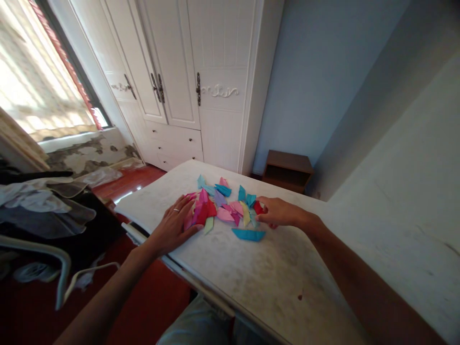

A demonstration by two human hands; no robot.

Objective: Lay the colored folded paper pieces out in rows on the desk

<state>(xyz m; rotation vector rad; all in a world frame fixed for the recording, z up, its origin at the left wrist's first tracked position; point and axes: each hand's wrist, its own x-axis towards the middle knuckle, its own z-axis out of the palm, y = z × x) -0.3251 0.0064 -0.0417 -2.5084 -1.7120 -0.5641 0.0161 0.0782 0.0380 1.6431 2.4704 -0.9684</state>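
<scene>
Folded paper pieces in pink, red, blue, lilac, yellow and pale green lie in a loose pile (235, 209) on a white table. My left hand (175, 226), with a ring on one finger, rests at the pile's left side. Its fingers are stretched out against pink and red pieces (203, 209), and its thumb points toward the pile. At the right end, my right hand (276, 212) curls its thumb and fingers around a red folded paper piece (258, 207). A blue folded paper strip (248, 234) lies apart, nearer to me.
The worn white table (251, 273) stands against the wall on the right. Beyond it are a white wardrobe (223, 124) and a brown nightstand (287, 165). To the left are a curved metal tube (64, 261) and heaped cloth (32, 199).
</scene>
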